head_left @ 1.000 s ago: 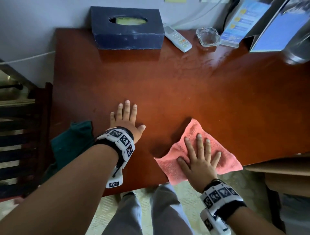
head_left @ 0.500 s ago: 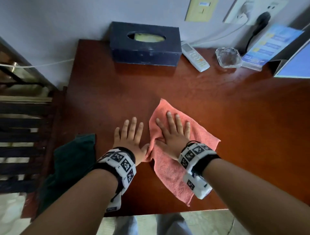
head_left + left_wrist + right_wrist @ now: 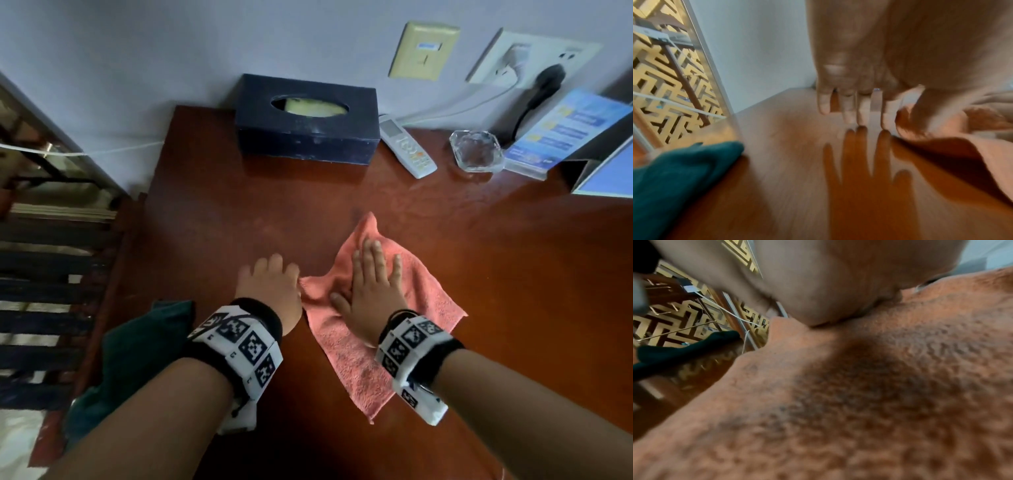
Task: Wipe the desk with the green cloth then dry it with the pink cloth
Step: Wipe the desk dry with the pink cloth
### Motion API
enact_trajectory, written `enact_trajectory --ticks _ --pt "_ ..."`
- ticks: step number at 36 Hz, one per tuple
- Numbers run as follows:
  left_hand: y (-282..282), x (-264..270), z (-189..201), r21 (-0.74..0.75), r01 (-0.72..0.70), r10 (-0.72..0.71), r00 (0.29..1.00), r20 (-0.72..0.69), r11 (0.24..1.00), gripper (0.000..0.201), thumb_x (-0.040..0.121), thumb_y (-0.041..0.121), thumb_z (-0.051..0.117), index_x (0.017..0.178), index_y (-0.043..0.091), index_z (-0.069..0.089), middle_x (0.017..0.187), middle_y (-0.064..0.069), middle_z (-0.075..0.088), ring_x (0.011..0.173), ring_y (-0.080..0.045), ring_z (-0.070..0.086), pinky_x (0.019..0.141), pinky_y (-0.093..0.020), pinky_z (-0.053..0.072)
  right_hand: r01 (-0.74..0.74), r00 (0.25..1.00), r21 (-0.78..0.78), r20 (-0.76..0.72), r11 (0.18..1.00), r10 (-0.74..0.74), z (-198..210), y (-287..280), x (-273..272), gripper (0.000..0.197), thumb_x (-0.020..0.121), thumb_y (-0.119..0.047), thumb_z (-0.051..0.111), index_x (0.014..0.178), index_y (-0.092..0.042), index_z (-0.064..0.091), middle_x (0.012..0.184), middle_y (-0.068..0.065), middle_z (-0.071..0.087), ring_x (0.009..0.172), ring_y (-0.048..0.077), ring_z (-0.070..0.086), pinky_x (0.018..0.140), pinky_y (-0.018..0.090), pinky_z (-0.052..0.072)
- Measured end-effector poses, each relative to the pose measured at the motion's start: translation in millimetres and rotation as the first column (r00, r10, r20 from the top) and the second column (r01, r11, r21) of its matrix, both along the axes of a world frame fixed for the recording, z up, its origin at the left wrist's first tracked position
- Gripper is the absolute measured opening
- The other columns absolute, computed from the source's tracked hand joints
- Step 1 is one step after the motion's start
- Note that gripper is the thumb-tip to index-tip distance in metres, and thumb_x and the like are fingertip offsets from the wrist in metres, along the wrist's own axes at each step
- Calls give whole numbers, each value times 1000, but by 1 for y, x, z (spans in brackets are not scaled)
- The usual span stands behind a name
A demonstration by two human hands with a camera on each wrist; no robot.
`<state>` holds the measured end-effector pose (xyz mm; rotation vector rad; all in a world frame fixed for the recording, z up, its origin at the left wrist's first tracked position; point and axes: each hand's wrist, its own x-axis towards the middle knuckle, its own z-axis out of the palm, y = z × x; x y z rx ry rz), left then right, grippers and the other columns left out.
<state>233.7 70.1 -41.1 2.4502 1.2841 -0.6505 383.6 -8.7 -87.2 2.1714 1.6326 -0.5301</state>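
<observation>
The pink cloth (image 3: 421, 301) lies spread on the red-brown desk (image 3: 239, 219), near its middle. My right hand (image 3: 373, 281) presses flat on the cloth, fingers straight and pointing to the wall. In the right wrist view the pink cloth (image 3: 859, 386) fills the picture under the right hand (image 3: 828, 288). My left hand (image 3: 267, 281) is just left of the cloth. Its straight fingers (image 3: 851, 107) touch the bare desk with their tips, and the cloth's left corner (image 3: 908, 128) lies against the thumb. The green cloth (image 3: 137, 356) is bunched at the desk's front left edge, untouched.
Along the wall stand a dark tissue box (image 3: 308, 126), a white remote (image 3: 407, 150), a glass ashtray (image 3: 476, 150) and a blue leaflet stand (image 3: 561, 133). A cable runs from the wall socket (image 3: 534, 58). A dark slatted chair (image 3: 51, 308) is left of the desk.
My right hand slid the pink cloth from the desk's front right edge leftward and away from me, up beside my left hand. The left palm has lifted off the desk onto its fingertips.
</observation>
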Motion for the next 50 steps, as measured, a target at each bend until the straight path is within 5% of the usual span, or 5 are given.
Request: enact_trajectory --ticks 6,15,24,37,50 --pt "25 21 -5 106 -18 9 996 84 994 62 97 28 37 150 19 7 157 -4 7 145 -22 2 117 -48 6 -110 985 5 -132 994 110 -11 24 16 86 78 -65 -11 142 -10 -31 148 10 -41 136 24 -37 114 50 -17" --pt "32 32 -41 -33 -53 54 998 33 998 63 101 36 18 148 13 -18 155 -5 -25 144 -21 -16 119 -39 0 -89 963 38 -251 995 96 -12 75 48 69 99 -51 22 146 -28 -24 152 -2 -36 138 15 -34 112 45 -23" --pt "28 36 -45 -13 -55 54 997 -51 998 66 100 44 14 145 13 -23 152 -6 -31 143 -23 -20 118 -41 -3 207 962 66 -197 976 -191 -6 108 104 66 99 -51 19 148 -32 -21 156 2 -28 144 20 -23 116 44 -14" --pt "26 39 -45 -17 -66 65 996 -62 998 66 100 44 11 143 11 -27 143 -6 -40 142 -25 -24 118 -43 -5 -73 966 -2 -249 997 70 -10 77 82 71 97 -56 22 143 -34 -28 145 -3 -43 136 18 -38 112 47 -22" --pt "27 38 -48 -37 -77 75 995 -63 996 65 99 44 10 135 13 -34 142 -4 -42 142 -23 -25 118 -43 -7 234 954 86 -214 968 -211 -11 53 99 73 97 -55 23 147 -30 -24 153 2 -33 142 21 -29 112 47 -18"
